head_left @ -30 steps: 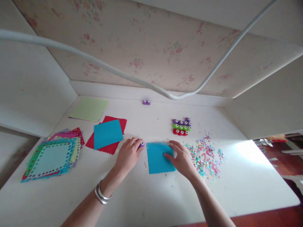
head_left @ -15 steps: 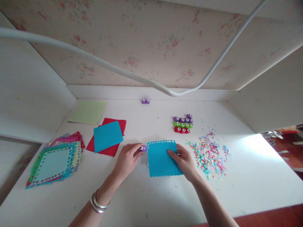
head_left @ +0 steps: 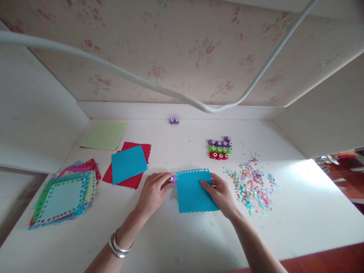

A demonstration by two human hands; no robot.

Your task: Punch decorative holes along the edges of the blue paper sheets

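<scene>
Between the thumb and fingers of my left hand (head_left: 153,192) is a small purple craft punch (head_left: 172,179). The punch meets the left edge of a blue paper sheet (head_left: 193,195), near its upper left corner. My right hand (head_left: 220,193) grips that sheet at its right side, thumb on top and fingers mostly hidden beneath. A row of punched holes runs along the sheet's far edge, and its near edge looks notched.
At left lie a stack of hole-bordered sheets (head_left: 64,199), pale green paper (head_left: 104,134), and a blue sheet (head_left: 129,165) on red paper (head_left: 136,181). Rows of colored punches (head_left: 220,149) stand behind scattered confetti (head_left: 254,185). Two purple punches (head_left: 174,121) sit at the back. A white cable (head_left: 127,74) hangs ahead.
The gap between the purple craft punch and the blue paper has closed; the punch now meets the sheet's left edge. Both hands keep their holds, and the view has shifted slightly.
</scene>
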